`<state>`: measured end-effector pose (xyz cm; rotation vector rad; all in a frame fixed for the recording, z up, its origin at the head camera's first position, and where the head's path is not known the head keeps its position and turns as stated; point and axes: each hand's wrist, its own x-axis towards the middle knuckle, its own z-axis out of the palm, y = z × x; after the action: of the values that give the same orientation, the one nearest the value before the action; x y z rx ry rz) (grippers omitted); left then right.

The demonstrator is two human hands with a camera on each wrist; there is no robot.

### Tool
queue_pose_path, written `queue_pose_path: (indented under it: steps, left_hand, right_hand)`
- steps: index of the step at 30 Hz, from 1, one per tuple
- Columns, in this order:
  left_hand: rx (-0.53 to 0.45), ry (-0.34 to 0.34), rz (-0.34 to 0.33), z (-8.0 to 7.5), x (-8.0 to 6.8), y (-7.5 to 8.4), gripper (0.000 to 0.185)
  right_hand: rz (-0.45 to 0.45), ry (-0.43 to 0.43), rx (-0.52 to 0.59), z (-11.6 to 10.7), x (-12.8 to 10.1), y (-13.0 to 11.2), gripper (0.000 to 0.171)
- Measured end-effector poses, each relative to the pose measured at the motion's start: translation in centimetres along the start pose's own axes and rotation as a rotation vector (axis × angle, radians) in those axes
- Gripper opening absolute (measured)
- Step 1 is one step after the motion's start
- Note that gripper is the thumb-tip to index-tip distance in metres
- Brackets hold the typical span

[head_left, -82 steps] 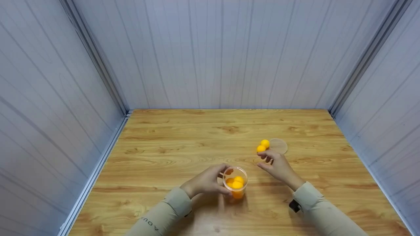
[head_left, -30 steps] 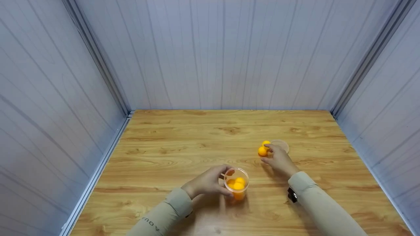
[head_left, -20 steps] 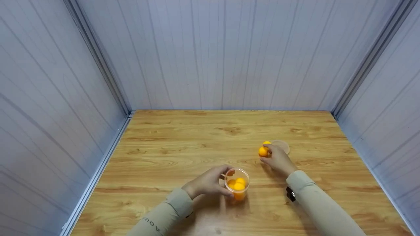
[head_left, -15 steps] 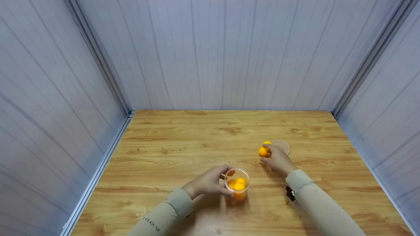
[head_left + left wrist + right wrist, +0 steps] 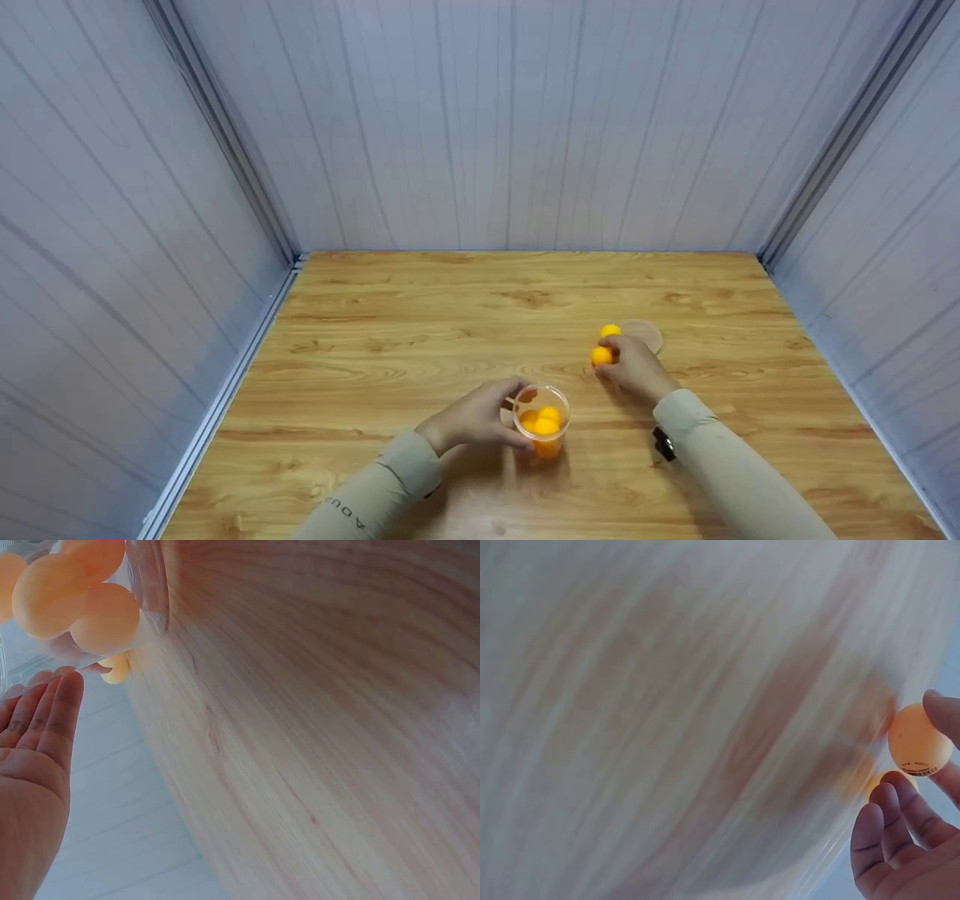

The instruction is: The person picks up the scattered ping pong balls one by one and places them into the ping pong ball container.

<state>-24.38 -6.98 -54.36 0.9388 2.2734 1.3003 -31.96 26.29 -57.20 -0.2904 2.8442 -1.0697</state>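
Note:
My left hand [image 5: 472, 414] grips a clear plastic cup [image 5: 541, 387] from its left side, thumb at the front and fingers behind. Several orange ping-pong balls [image 5: 546, 426] lie inside, and the left wrist view shows them large through the wall [image 5: 51, 596]. Farther off to the right, my right hand [image 5: 637, 367] pinches another orange ping-pong ball [image 5: 601, 355] between thumb and finger. Small dark print marks that ball [image 5: 919, 741] in the right wrist view. Just beyond it sits a second loose ball [image 5: 610, 330], partly behind the fingers.
A flat round translucent lid [image 5: 643, 337] lies beside the far ball, behind my right hand. Everything stands on a wood-grain table [image 5: 420, 300]. Pale panelled walls [image 5: 480, 135] border its back and both sides.
My right hand has reached in, taken hold of the nearer ball and drawn it slightly toward me, so more of the far ball shows. My left hand and the cup stay put.

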Motion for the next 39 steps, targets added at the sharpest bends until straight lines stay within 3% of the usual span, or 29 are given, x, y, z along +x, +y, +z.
queue_pose_path:
  steps: [13,23,39]
  left_hand:
    - [-0.005,0.011,-0.01,-0.07,-0.01,-0.13,0.078]
    - [-0.019,0.002,-0.011,-0.1,0.02,-0.27,0.074]
    - [-0.004,0.0,0.002,-0.23,0.07,-0.3,0.08]
  right_hand:
    - [-0.005,0.014,-0.03,0.03,-0.63,0.06,0.044]
    - [0.01,0.008,-0.008,-0.32,-0.95,0.23,0.049]
    - [-0.002,0.009,0.001,-0.23,-0.89,0.16,0.046]
